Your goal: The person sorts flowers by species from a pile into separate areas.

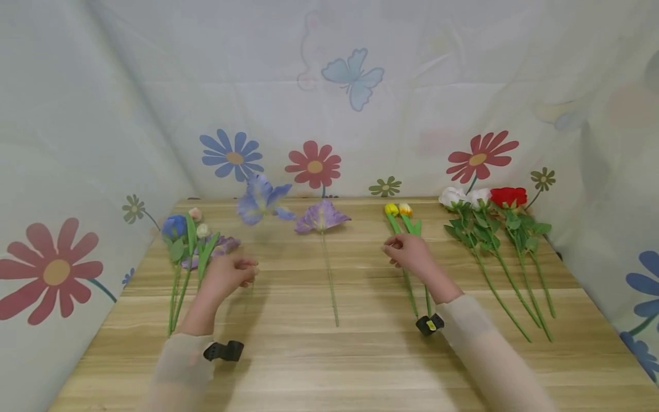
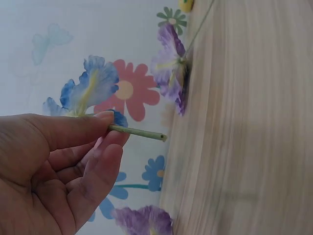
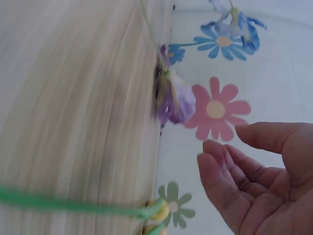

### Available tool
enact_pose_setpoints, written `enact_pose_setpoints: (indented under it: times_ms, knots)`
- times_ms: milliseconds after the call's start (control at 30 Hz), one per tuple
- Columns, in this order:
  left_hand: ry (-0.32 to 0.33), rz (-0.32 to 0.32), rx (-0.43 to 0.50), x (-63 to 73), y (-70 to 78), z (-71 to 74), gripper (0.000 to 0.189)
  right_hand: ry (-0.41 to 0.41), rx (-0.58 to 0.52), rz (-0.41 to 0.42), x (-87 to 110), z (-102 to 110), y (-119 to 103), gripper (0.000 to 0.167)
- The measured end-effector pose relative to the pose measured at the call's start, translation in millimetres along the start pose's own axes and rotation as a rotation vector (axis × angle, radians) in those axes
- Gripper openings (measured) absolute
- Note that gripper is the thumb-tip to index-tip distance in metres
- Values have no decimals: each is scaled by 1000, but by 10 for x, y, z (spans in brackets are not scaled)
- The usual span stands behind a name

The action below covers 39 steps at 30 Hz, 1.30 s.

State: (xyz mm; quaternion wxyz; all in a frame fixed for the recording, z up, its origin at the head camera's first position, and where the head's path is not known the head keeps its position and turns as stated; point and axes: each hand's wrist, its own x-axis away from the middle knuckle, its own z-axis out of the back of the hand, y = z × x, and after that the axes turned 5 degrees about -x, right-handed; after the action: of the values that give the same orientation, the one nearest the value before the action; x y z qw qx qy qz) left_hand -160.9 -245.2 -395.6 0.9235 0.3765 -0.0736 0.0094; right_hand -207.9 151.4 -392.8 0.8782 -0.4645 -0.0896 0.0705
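Note:
My left hand (image 1: 226, 277) pinches the thin green stem (image 2: 142, 132) of a blue artificial iris (image 1: 259, 200) between thumb and fingertips. The bloom is held above the table, and the stem's cut end pokes out past the fingers in the left wrist view. My right hand (image 1: 412, 257) hovers over two tulips, one yellow (image 1: 391, 209) and one orange and white (image 1: 405, 209). Its fingers are loosely bent with a gap to the thumb, holding nothing in the right wrist view. Between the hands, a purple iris (image 1: 322, 217) lies with its stem toward me.
At the left of the wooden table (image 1: 309, 366) lie a blue flower (image 1: 174, 226), pale tulip buds (image 1: 203, 230) and another purple bloom (image 1: 226, 245). White roses (image 1: 453, 197) and red roses (image 1: 508, 197) lie at the right. A printed curtain (image 1: 247, 103) surrounds the table.

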Motion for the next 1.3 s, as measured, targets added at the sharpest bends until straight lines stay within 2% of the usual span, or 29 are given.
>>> enact_pose_setpoints:
  times_ms: [200, 400, 667, 1100, 1300]
  knots:
    - [18, -25, 57, -51, 157, -147, 35, -41, -114, 58, -120, -251, -110, 29]
    - [27, -56, 118, -102, 317, -313, 34, -89, -254, 93, -167, -512, -329, 31]
    - [20, -40, 185, -139, 463, -444, 34, -128, -368, 107, -232, -791, -514, 36]
    - [8, -49, 203, -146, 560, -543, 35, -159, -478, 126, -214, -1015, -665, 40]
    - [9, -66, 198, -156, 566, -563, 35, -109, -528, 83, -180, -1025, -675, 39]
